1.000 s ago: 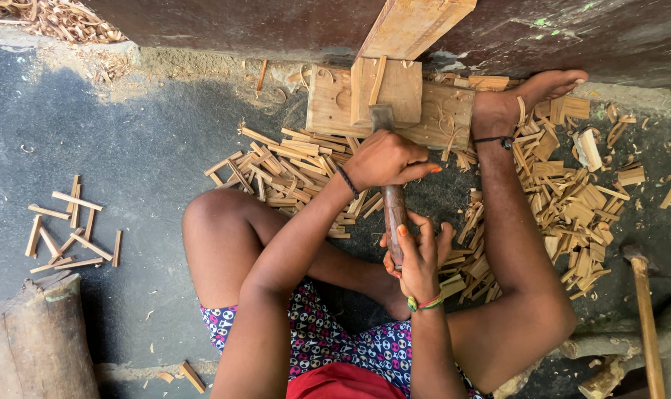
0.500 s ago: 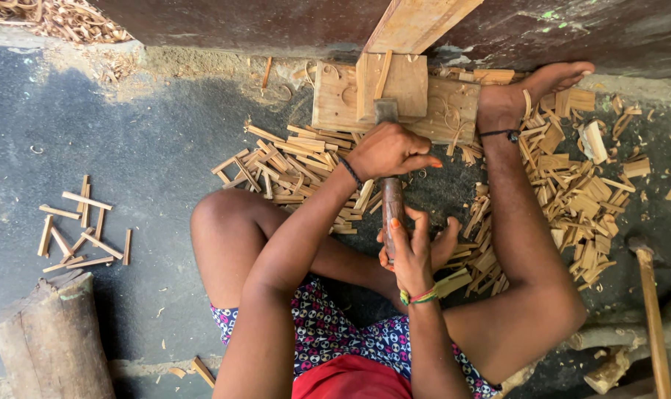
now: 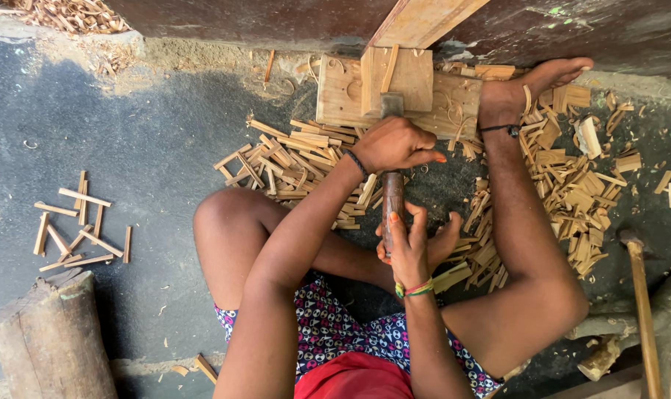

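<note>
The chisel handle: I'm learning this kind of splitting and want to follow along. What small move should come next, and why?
Probably a push or tap down along the chisel toward the block. The left hand is closed over its front end at the block's edge, the right hand wraps the handle's rear, and the foot braces the block. Whether the blade is already seated in the wood is hidden.

A: Which packages, labels, signs or screens appear in this view?

B: None. The ground carries only bare wood and cut sticks; nothing is wrapped, tagged or printed.

A: Any lettered or lit surface along the wall?

B: None visible there either.
</note>
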